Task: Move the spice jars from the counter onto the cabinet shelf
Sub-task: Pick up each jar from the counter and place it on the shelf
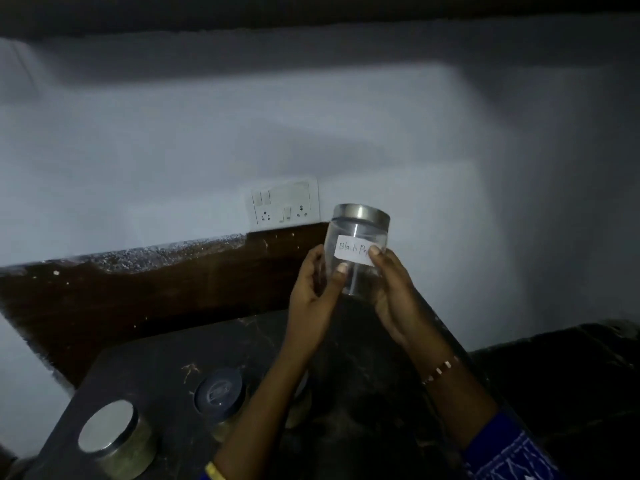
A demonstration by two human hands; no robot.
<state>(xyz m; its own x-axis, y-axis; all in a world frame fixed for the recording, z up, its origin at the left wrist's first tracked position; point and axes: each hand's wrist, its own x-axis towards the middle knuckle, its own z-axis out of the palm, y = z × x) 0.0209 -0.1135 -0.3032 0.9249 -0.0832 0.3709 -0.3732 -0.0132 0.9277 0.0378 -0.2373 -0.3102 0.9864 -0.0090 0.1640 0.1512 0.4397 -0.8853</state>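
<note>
A clear jar [358, 237] with a silver metal lid and a white handwritten label is held up in the air above the dark counter [156, 368], in front of the wall. My left hand [317, 289] grips its left side, thumb across the front. My right hand [391, 289] grips its right side, thumb on the label. Two more jars stand on the counter at lower left: one with a silver lid [110, 431] and one with a dark lid [220, 393]. My left forearm partly hides a further jar [299, 407].
A white switch-and-socket plate [285, 202] is on the pale wall behind the jar. A dark brown backsplash [138, 289] runs along the counter's back. A dark overhang [311, 12] crosses the top of the view. The scene is dim.
</note>
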